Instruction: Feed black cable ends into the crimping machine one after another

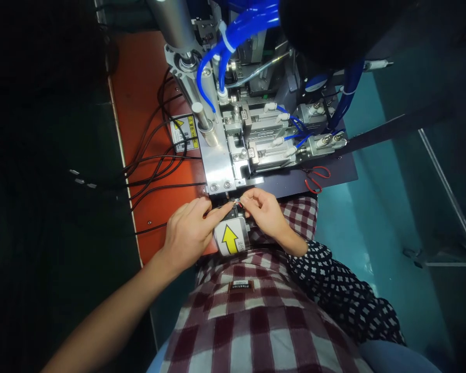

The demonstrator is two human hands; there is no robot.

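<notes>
My left hand (191, 228) rests at the front of the metal machine (219, 166), its index finger stretched toward a small part with red and silvery bits (237, 202). My right hand (264, 211) pinches that small part between thumb and fingertips, from the right side. The part is too small to name. Both hands meet just below the machine's front plate, over a dark slot. Right under them is a white plate with a yellow arrow (230, 238) pointing toward the machine.
Red-handled scissors (317, 178) lie on the dark panel at the right. Black cables (155, 150) run across the orange table (126, 93) at the left, near a yellow warning label (185, 133). Blue air hoses (248, 26) arch over the machine.
</notes>
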